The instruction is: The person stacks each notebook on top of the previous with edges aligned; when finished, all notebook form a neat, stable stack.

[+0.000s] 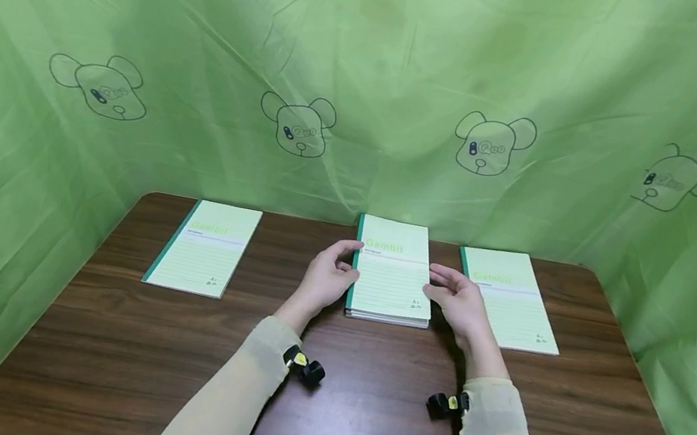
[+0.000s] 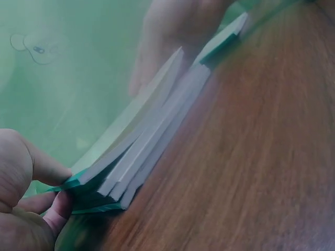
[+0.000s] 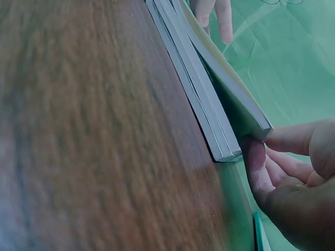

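A green plastic sheet [image 1: 376, 59] printed with cartoon bear faces is hung as a backdrop on three sides, probably so nothing behind the scene gets into the shot; a dark wooden table [image 1: 354, 421] is set in front of it, and everything else is laid on that

Three lots of green-spined notebooks are lined up along the far edge, all covers up and spines to the left; a single notebook on the left [image 1: 205, 247] is placed well apart from the hands, a single notebook on the right [image 1: 509, 299] is lying just beside the right hand, and the stack of notebooks [image 1: 392, 272] is kept in the middle between them, right where both hands can get at it

The stack is being held from both sides; the left hand [image 1: 325, 279] is set against the spine edge with the thumb over the top cover and the fingers curled at the side, so a grip is taken there; the right hand [image 1: 461, 303] is pinching the open edge, and from the right wrist view the top notebook [image 3: 230, 86] looks lifted clear of the ones under it, thumb tucked beneath, fingers on top; that's likely why the books are seen fanned apart in the left wrist view too

Small black wrist cameras [image 1: 304, 367] are strapped on over pale sleeves
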The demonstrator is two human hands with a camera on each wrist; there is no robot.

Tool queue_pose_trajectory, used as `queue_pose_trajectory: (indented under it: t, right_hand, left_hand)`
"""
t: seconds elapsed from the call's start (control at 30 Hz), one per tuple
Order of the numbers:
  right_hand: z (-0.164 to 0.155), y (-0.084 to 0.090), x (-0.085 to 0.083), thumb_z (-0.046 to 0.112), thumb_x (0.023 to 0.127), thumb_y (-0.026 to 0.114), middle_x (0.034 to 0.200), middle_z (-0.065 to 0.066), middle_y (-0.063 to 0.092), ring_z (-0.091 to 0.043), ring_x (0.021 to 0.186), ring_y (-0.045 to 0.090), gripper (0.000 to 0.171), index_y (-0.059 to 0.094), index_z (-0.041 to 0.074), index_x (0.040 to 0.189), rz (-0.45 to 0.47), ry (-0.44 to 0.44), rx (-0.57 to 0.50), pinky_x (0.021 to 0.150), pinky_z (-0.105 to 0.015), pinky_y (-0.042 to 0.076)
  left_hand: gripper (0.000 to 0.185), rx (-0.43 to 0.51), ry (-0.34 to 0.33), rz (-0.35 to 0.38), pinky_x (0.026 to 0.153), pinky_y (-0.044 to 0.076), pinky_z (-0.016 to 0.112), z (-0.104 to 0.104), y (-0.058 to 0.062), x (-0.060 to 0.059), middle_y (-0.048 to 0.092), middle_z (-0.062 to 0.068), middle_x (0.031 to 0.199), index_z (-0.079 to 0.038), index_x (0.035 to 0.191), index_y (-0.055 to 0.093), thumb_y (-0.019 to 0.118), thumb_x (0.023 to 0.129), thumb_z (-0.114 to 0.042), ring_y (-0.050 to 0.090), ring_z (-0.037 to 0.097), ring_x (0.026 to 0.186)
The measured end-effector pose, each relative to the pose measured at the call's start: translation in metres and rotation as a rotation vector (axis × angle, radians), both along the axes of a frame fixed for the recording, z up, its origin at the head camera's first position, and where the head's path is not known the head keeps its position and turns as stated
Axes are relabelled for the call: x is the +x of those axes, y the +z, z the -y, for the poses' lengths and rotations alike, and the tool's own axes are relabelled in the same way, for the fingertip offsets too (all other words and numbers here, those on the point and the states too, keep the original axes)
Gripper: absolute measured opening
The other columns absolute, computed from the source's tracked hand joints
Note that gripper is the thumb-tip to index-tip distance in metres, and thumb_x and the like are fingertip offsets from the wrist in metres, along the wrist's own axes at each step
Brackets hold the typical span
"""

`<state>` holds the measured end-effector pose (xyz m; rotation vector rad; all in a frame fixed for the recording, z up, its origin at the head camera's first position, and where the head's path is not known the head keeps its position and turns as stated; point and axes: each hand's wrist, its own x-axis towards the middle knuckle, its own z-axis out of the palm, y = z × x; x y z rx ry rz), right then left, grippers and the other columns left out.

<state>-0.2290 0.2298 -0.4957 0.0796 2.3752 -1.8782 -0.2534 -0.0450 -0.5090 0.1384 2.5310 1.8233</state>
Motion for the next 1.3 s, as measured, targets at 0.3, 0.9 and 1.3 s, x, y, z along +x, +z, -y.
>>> queue_pose_trajectory:
  t: [0.3,0.9,1.3]
  right_hand:
    - [0.0015,0.005,0.0031,0.005,0.106,0.069,0.156,-0.025,0.058,-0.037,0.135,0.061,0.056,0.052,-0.002,0.158,-0.001,-0.004,0.021,0.105,-0.026,0.05]
    - [0.002,0.0067,0.0049,0.009,0.107,0.069,0.157,-0.022,0.058,-0.038,0.128,0.066,0.051,0.057,0.002,0.156,-0.007,0.028,0.188,0.099,-0.037,0.055]
    - [0.0031,0.0071,0.0051,0.009,0.107,0.069,0.161,-0.02,0.055,-0.041,0.135,0.063,0.055,0.053,0.004,0.159,0.009,0.059,0.213,0.109,-0.053,0.053]
  left_hand:
    - [0.059,-0.035,-0.009,-0.019,0.081,0.057,0.034,0.0,-0.0003,0.0014,0.064,0.009,0.148,-0.02,0.152,0.065,0.074,0.097,-0.002,0.066,0.022,0.105]
    - [0.062,-0.137,-0.003,0.019,0.081,0.058,0.035,0.0026,-0.0005,0.0008,0.064,0.011,0.148,-0.009,0.153,0.061,0.075,0.093,-0.004,0.068,0.022,0.1]
    - [0.068,-0.163,-0.048,0.031,0.086,0.058,0.038,0.0056,0.0032,0.0009,0.063,0.016,0.147,-0.007,0.159,0.056,0.073,0.093,-0.004,0.068,0.025,0.107]
